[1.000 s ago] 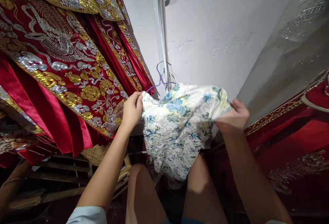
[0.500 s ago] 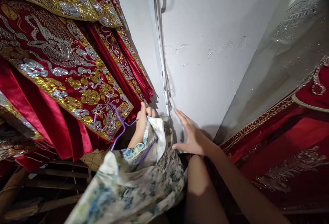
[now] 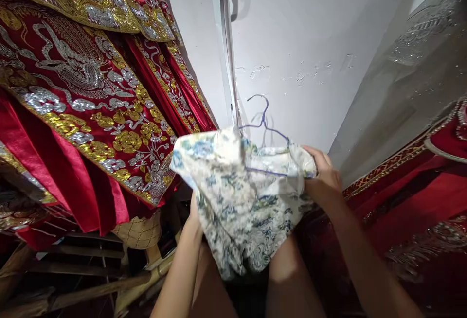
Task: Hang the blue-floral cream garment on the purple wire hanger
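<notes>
A white shirt [image 3: 233,201] with a blue and green floral print hangs in front of my knees. Inside its neck opening is a purple wire clothes hanger [image 3: 263,122], its hook pointing up and its bottom bar crossing the opening. At the right shoulder of the shirt, the fingers of my right hand [image 3: 326,174] close around the cloth near the hanger's end. My left hand [image 3: 194,208] is at the shirt's left side, below the raised sleeve or shoulder. The cloth hides its fingers, so their grip does not show.
Red costumes with gold and silver sequins [image 3: 127,114] hang at left. Another red beaded garment [image 3: 419,196] is at right. Ahead is a white wall [image 3: 292,31] with a metal upright [image 3: 224,41]. Wooden rails [image 3: 98,286] and a woven seat [image 3: 140,230] stand lower left.
The shirt has risen and turned upright, spread to the right. The hanger has swung from the left to the middle. My right hand, open before, now grips the shirt's shoulder; my left hand has moved lower.
</notes>
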`<state>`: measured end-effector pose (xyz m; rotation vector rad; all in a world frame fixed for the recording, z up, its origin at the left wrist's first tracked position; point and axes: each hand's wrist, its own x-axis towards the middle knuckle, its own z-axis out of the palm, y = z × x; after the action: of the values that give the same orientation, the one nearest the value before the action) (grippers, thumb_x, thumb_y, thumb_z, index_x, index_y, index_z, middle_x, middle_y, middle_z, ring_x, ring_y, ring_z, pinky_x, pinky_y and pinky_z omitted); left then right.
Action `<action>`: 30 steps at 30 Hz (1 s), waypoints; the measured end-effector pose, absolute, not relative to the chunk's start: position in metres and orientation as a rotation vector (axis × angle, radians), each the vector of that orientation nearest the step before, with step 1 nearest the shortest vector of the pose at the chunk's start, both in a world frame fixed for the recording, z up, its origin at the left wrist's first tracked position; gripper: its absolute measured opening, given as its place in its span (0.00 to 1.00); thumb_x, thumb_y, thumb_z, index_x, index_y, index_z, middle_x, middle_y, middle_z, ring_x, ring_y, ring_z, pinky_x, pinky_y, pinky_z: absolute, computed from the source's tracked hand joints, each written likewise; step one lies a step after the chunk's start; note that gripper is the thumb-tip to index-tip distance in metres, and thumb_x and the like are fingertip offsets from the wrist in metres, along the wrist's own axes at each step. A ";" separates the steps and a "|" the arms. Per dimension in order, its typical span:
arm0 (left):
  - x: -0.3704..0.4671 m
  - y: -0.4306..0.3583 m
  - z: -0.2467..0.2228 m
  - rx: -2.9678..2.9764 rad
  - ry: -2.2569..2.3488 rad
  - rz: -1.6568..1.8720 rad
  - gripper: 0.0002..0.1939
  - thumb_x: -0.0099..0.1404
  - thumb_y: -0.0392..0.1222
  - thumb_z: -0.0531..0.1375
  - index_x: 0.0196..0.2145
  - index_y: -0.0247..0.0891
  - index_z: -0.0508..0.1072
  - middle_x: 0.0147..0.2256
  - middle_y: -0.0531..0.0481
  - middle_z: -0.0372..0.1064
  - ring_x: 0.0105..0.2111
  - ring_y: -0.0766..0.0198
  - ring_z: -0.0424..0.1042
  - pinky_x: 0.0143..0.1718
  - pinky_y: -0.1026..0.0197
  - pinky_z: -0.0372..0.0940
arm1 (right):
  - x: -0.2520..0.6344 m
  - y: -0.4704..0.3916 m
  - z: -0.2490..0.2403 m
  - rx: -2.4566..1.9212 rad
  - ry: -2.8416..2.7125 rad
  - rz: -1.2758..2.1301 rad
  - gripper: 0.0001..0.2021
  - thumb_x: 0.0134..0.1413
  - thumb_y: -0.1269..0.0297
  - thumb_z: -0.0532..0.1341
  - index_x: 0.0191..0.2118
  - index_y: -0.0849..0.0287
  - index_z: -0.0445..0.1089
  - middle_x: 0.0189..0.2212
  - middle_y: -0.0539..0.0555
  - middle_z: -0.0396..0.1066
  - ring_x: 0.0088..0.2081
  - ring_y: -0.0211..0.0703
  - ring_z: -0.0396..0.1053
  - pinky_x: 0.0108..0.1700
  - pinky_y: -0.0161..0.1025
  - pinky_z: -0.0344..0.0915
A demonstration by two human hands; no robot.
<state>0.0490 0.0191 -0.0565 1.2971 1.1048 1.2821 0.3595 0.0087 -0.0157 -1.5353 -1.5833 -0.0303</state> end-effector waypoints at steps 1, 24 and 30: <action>0.045 0.012 -0.068 1.202 1.150 1.316 0.47 0.61 0.79 0.39 0.56 0.40 0.72 0.48 0.36 0.76 0.59 0.41 0.69 0.56 0.35 0.67 | 0.359 0.014 -0.006 -1.532 -1.583 -0.050 0.32 0.47 0.64 0.63 0.61 0.45 0.64 0.49 0.57 0.70 0.46 0.59 0.71 0.39 0.43 0.65; 0.082 -0.070 -0.130 0.880 1.267 1.339 0.34 0.60 0.59 0.65 0.60 0.43 0.67 0.57 0.41 0.71 0.63 0.48 0.64 0.65 0.48 0.59 | 0.238 -0.064 -0.135 -1.048 -1.472 1.369 0.20 0.64 0.46 0.54 0.26 0.54 0.61 0.21 0.48 0.62 0.25 0.42 0.62 0.30 0.38 0.60; 0.097 -0.078 -0.154 1.232 1.869 1.737 0.31 0.61 0.53 0.65 0.59 0.46 0.63 0.59 0.39 0.63 0.65 0.46 0.57 0.67 0.46 0.52 | 0.241 -0.061 -0.123 -1.147 -1.329 1.406 0.18 0.57 0.50 0.60 0.22 0.56 0.68 0.17 0.48 0.60 0.22 0.40 0.58 0.26 0.37 0.52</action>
<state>0.0971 -0.0782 -0.1544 1.2316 1.8687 1.7372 0.2414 -0.0614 -0.1235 -1.1472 -1.3286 1.4062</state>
